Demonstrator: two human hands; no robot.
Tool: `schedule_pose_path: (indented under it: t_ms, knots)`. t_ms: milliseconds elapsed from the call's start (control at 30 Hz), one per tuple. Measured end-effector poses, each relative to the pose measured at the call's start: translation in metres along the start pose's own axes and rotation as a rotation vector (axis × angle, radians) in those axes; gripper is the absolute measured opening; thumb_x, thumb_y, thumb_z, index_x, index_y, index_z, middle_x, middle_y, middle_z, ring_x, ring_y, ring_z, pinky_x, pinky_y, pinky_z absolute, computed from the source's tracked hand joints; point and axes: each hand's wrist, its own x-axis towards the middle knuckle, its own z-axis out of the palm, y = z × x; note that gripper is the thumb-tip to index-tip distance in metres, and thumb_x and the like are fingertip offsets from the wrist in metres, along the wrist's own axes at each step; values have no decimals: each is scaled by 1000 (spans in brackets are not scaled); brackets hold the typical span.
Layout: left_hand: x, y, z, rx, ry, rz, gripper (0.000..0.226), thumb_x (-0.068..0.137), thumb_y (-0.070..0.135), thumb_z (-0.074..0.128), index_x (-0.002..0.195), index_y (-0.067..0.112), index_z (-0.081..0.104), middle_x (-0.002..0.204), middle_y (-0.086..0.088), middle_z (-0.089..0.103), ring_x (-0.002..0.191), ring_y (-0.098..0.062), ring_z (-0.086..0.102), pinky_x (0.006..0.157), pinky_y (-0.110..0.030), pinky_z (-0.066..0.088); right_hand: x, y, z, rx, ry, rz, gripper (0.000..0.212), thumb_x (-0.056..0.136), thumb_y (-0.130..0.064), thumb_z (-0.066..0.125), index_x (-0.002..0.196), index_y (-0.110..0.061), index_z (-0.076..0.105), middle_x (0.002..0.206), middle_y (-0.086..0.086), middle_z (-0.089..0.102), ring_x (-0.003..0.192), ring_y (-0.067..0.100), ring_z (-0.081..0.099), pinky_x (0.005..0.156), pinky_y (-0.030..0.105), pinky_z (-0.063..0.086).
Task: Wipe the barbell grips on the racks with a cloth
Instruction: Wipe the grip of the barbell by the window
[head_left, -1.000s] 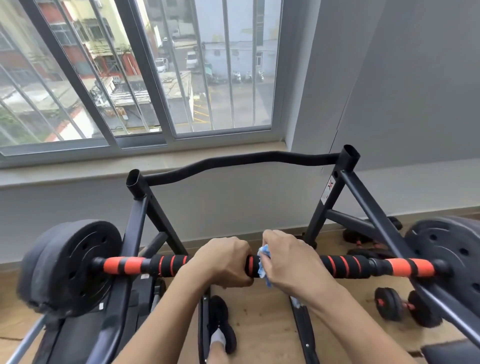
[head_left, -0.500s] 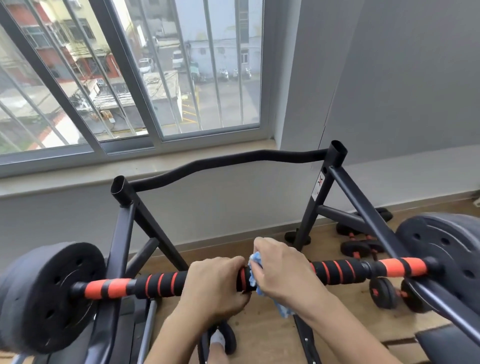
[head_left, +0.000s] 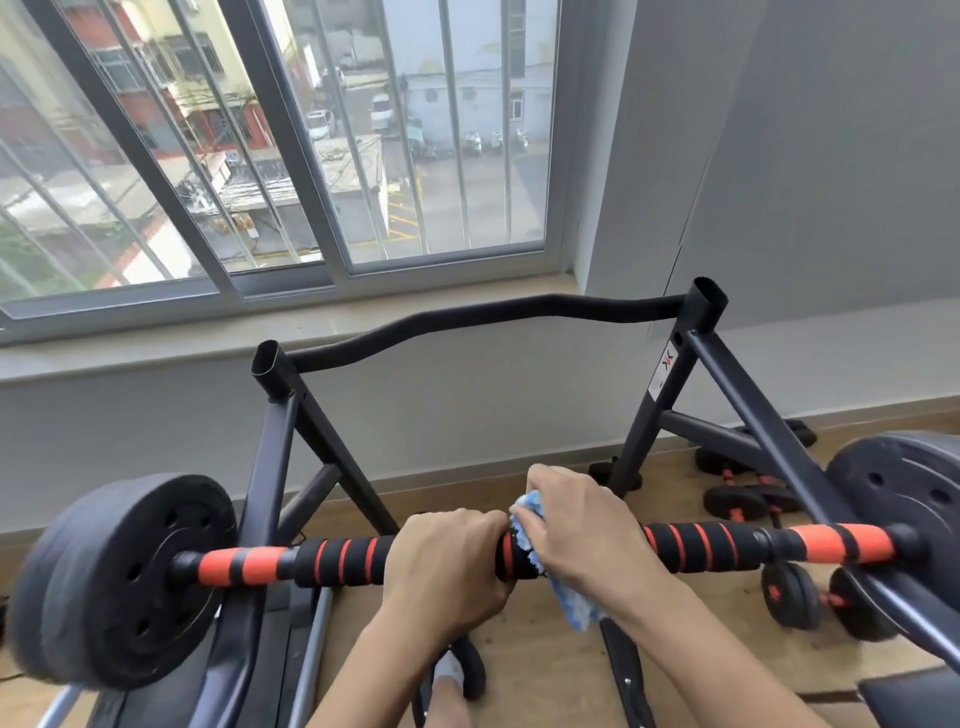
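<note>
A barbell with a black foam grip banded in orange (head_left: 343, 561) lies across a black rack (head_left: 483, 317), with a black plate (head_left: 130, 577) at its left end. My left hand (head_left: 447, 566) grips the bar near its middle, fingers curled over the top. Right beside it, my right hand (head_left: 582, 535) wraps a blue cloth (head_left: 569, 597) around the grip; the cloth's tail hangs below the bar. The grip under both hands is hidden.
Another black plate (head_left: 904, 499) sits at the bar's right end. Small dumbbells (head_left: 789, 592) lie on the wooden floor at the right, by the rack's legs. A window and sill (head_left: 311, 332) run behind the rack. My shoe (head_left: 462, 670) is below the bar.
The view has shifted slightly while the hands stay together mid-bar. More of the cloth's tail now hangs below the bar under my right hand.
</note>
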Motion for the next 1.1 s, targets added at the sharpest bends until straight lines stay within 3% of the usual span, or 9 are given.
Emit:
schedule_pose_path:
  t_ms: [133,233,333,467,600,667,800,933,1100]
  knots:
    - [-11,1,9,-86,183,151,27,78,53,67,86,30,56,73,12,57,67,-14,57,59,-30,40,5,2,-20,-4,-19,-81,26,95,-43,57,81,-26,42,82,-9,51,78,18,54,65,32,40]
    - [-20,10,8,-67,196,172,51,95,75,45,119,31,57,93,14,57,82,-13,54,74,-31,48,18,10,-49,-133,202,-207,25,97,-40,63,84,-28,44,81,-11,48,71,10,50,59,17,34]
    - [-18,14,5,-44,202,129,54,100,76,34,119,32,58,93,11,58,81,-16,57,71,-35,51,29,23,-65,-279,386,-301,25,91,-38,69,82,-23,51,77,-9,48,69,13,48,60,20,36]
    - [-17,14,4,4,264,143,55,100,78,36,106,30,62,83,11,56,72,-15,56,62,-32,48,20,42,-46,-321,186,-331,23,91,-50,65,86,-28,62,84,-12,55,79,12,52,71,30,48]
    - [-13,22,4,-39,326,42,60,92,86,42,88,30,62,67,11,51,61,-15,51,57,-32,43,-5,42,-28,52,-17,-108,23,94,-54,59,94,-35,72,87,-16,62,89,4,56,79,28,48]
    - [-11,25,4,-64,324,22,61,90,87,44,84,29,60,64,10,50,59,-16,50,57,-32,43,-11,44,-26,46,-25,-120,24,97,-53,55,98,-37,73,89,-17,62,92,4,54,82,28,47]
    - [-8,19,6,-62,257,81,61,92,88,39,81,30,55,62,9,52,56,-17,53,54,-34,43,-19,47,-22,48,45,-237,28,99,-52,47,93,-36,70,88,-22,56,90,4,49,83,27,44]
    - [5,13,-1,27,104,94,68,92,90,26,73,27,43,52,5,51,46,-21,52,47,-33,27,-20,49,-18,29,143,-330,29,102,-48,44,88,-34,65,88,-21,52,84,4,46,77,31,45]
    - [29,5,-15,-160,-144,61,78,97,81,6,81,20,53,68,1,53,74,-29,56,64,-38,35,-19,48,-19,-21,204,-352,21,103,-35,48,87,-30,61,90,-20,50,83,7,45,74,34,46]
